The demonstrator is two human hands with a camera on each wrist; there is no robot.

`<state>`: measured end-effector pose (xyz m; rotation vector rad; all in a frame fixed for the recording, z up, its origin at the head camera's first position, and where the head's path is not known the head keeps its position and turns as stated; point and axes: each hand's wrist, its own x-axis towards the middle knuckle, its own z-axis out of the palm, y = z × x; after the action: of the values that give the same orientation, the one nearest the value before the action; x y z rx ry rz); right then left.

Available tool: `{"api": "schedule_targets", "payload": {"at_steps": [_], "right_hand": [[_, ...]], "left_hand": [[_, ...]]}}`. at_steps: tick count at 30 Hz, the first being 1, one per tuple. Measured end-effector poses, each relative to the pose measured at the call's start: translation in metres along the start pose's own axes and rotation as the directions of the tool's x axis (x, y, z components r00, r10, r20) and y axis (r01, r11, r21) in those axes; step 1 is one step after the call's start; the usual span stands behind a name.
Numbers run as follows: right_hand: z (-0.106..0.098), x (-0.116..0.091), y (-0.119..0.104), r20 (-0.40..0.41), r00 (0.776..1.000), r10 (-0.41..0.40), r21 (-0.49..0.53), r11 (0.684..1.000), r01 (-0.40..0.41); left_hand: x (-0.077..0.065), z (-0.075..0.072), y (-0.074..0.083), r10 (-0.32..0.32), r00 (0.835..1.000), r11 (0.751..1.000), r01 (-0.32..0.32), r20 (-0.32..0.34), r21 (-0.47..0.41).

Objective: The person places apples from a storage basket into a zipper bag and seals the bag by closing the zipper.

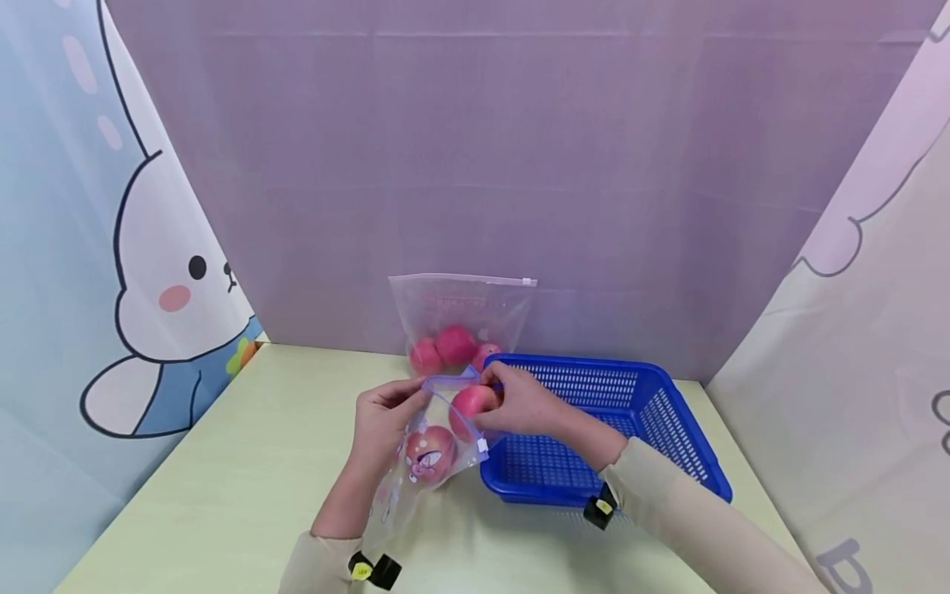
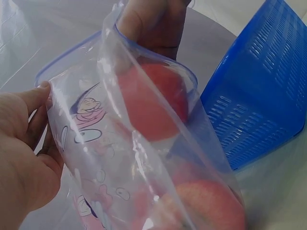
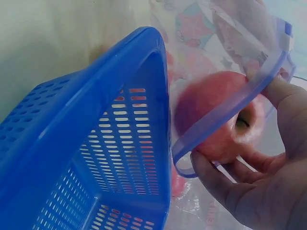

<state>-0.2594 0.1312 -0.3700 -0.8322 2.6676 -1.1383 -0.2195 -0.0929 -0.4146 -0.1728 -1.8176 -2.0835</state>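
My left hand [image 1: 387,419] pinches the purple zip edge of a clear printed bag [image 2: 79,139] and holds its mouth apart. In the mouth, my right hand [image 1: 523,400] grips a red apple [image 3: 216,112], its fingers and thumb round the stem end. The right wrist view shows the purple zip strip [image 3: 230,112] crossing in front of this apple. Lower in the bag lies another apple [image 1: 430,454], partly behind the cartoon print. The slider [image 1: 482,446] sits at the bag's near right corner.
A blue perforated basket [image 1: 604,487] stands right of the bag, under my right forearm. Behind, a second zip bag [image 1: 475,301] holds several red fruits [image 1: 455,345] and stands against the purple backdrop [image 1: 475,165]. Printed cloths flank the pale table [image 1: 245,462].
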Motion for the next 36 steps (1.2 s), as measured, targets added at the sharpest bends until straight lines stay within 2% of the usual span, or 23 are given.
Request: {"api": "schedule_targets", "payload": {"at_steps": [5,12,18,21,25,30,33,36], "right_hand": [[0.000,0.001,0.000,-0.055,0.998,0.013,0.009,1.000,-0.012],[-0.002,-0.002,0.008,-0.093,0.996,-0.007,-0.012,1.000,0.006],[-0.004,-0.005,0.012,-0.090,0.996,-0.014,-0.034,0.999,0.011],[-0.004,-0.007,0.013,-0.091,0.996,-0.026,-0.068,0.997,0.020],[-0.004,-0.007,0.012,-0.116,0.991,-0.070,-0.148,0.988,0.053],[0.000,-0.004,0.006,-0.092,0.983,-0.160,-0.291,0.948,0.127],[0.006,-0.003,0.003,-0.031,0.974,-0.222,-0.405,0.894,0.191],[0.014,-0.004,0.000,0.020,0.952,-0.306,-0.497,0.823,0.274]], "left_hand": [[0.000,0.000,0.000,-0.002,1.000,1.000,0.002,0.002,-0.021],[0.000,-0.005,0.004,-0.002,1.000,1.000,0.002,-0.010,0.003],[0.002,-0.014,0.008,-0.011,0.999,1.000,0.010,-0.050,-0.022],[0.005,-0.020,0.010,-0.009,0.999,1.000,0.008,-0.051,-0.013],[0.007,-0.028,0.015,0.037,0.999,0.999,-0.037,-0.011,-0.003],[0.007,-0.039,0.020,0.051,0.999,0.998,-0.051,0.010,0.025],[0.006,-0.045,0.022,0.031,0.999,0.999,-0.031,0.016,0.032],[0.005,-0.050,0.023,0.016,1.000,1.000,-0.016,0.027,0.016]]}}
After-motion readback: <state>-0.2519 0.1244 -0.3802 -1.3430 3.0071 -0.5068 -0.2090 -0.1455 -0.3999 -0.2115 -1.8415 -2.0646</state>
